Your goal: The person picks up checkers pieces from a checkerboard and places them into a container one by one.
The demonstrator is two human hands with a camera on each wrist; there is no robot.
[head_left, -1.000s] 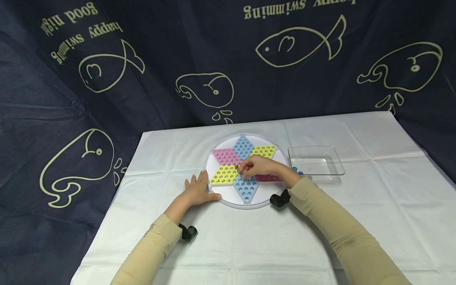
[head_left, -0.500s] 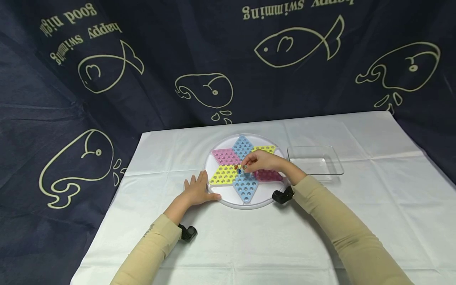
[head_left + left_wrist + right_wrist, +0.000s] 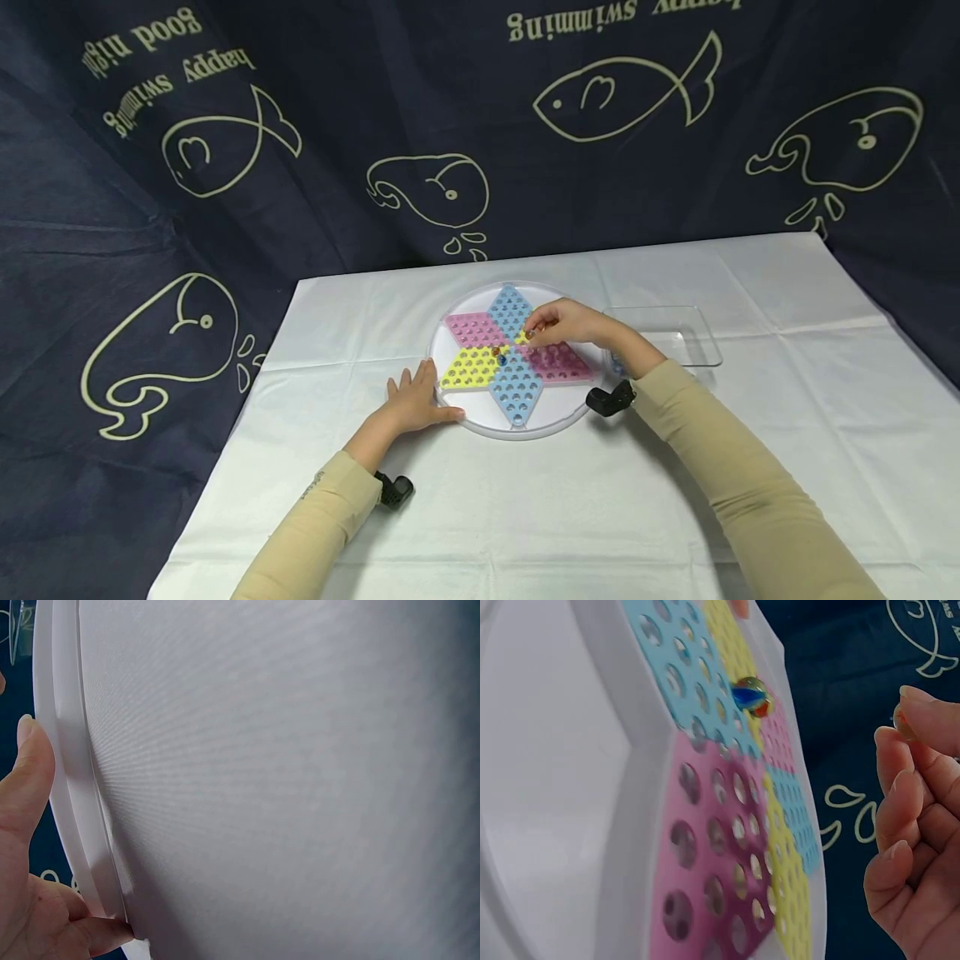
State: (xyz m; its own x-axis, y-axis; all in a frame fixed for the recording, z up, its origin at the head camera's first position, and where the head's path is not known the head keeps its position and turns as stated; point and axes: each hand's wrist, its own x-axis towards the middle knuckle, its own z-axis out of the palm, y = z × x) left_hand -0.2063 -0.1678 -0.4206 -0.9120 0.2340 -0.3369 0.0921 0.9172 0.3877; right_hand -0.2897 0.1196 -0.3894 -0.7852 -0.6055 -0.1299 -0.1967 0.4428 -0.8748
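Observation:
A round white Chinese checkers board [image 3: 465, 408] with a pink, yellow and light-blue star of holes lies on the table. My right hand [image 3: 566, 323] is over the star, right of its middle, pinching a small glass marble [image 3: 901, 724] between thumb and forefinger. Beside the middle of the star sit an orange marble [image 3: 495, 351] and a blue marble [image 3: 502, 361], close together. My left hand [image 3: 411, 402] rests at the board's left rim with spread fingers. In the left wrist view its thumb [image 3: 34, 754] lies by the rim.
To the right of the board stands a clear rectangular box [image 3: 701, 342], partly behind the right forearm. A few bluish marbles [image 3: 617, 364] show at its near left corner. White cloth [image 3: 525, 517] covers the table, and a dark printed curtain [image 3: 420, 75] hangs behind.
My right hand has moved right and away from me across the star, still holding a marble. The blue marble it covered a second ago now shows on the board. My left hand stays put.

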